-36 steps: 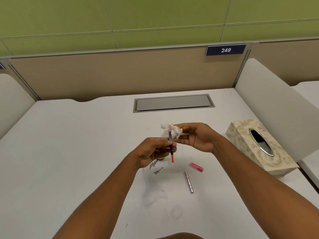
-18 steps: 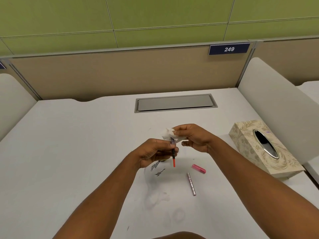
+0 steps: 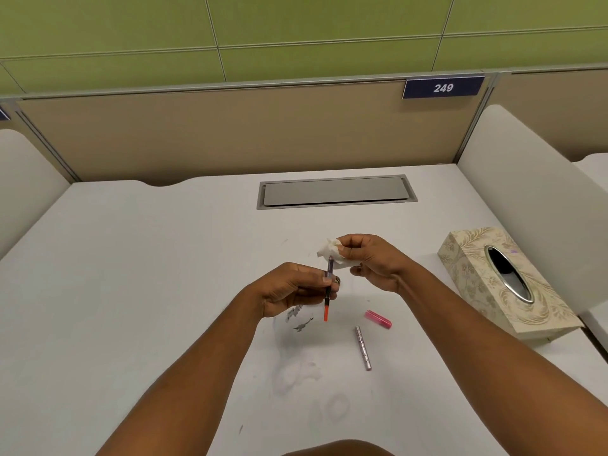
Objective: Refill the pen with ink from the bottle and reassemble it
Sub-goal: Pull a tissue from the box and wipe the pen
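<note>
My left hand (image 3: 292, 287) grips a thin pen insert (image 3: 327, 301) upright, its orange end pointing down and its clear upper part rising to the tissue. My right hand (image 3: 371, 261) pinches a crumpled white tissue (image 3: 330, 250) around the top tip of the insert. On the white desk (image 3: 131, 291) lie a pink pen part (image 3: 378, 318) and a silvery pen barrel (image 3: 363, 348), both to the right of my left hand. Something small and dark with a ring shape shows just behind my left fingers; the ink bottle cannot be made out.
A patterned tissue box (image 3: 500, 284) stands at the right. A grey cable hatch (image 3: 335, 191) is set in the desk near the back partition. Dark ink marks (image 3: 301, 319) and faint smears stain the desk under my hands. White dividers flank both sides.
My right hand has pressed the tissue down onto the insert's top tip, which showed bare a second ago. My left hand holds the insert in the same place.
</note>
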A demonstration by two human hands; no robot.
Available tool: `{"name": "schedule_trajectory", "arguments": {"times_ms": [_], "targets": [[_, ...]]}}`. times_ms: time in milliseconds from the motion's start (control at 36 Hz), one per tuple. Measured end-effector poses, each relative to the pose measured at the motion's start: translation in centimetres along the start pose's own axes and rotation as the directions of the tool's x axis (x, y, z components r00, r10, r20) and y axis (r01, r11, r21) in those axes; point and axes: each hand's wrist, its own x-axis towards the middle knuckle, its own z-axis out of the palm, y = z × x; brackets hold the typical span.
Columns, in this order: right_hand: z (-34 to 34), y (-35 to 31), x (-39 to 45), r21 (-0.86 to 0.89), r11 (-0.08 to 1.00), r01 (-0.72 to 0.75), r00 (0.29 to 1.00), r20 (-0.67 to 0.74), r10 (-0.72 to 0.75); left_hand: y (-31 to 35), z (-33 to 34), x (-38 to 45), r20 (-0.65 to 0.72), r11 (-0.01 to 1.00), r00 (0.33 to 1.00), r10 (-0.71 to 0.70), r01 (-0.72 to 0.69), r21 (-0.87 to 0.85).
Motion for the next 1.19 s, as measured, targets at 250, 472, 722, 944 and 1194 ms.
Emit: {"name": "schedule_trajectory", "arguments": {"times_ms": [250, 472, 722, 944, 1194], "targets": [[-0.4, 0.3, -0.5, 0.180, 0.983, -0.025, 0.999, 0.034, 0.019, 0.1, 0.3, -0.4, -0.015, 0.998, 1.000, 0.021, -0.021, -0.056], [0.7, 0.8, -0.5, 0.255, 0.967, -0.026, 0.994, 0.106, -0.001, -0.1, 0.5, -0.6, -0.033, 0.996, 0.999, 0.024, -0.027, -0.090], [0.7, 0.5, -0.4, 0.258, 0.965, 0.035, 0.999, 0.003, -0.037, -0.2, 0.5, -0.9, -0.006, 0.996, 1.000, 0.028, -0.029, -0.081], [0.0, 0.0, -0.8, 0.587, 0.805, 0.085, 0.995, -0.086, -0.043, -0.2, 0.4, -1.1, -0.026, 0.983, 0.998, 0.049, -0.053, -0.175], [1.9, 1.1, -0.8, 0.507, 0.859, 0.075, 0.995, -0.094, -0.031, -0.2, 0.8, -1.1, -0.015, 0.974, 0.999, 0.049, -0.052, -0.220]]}}
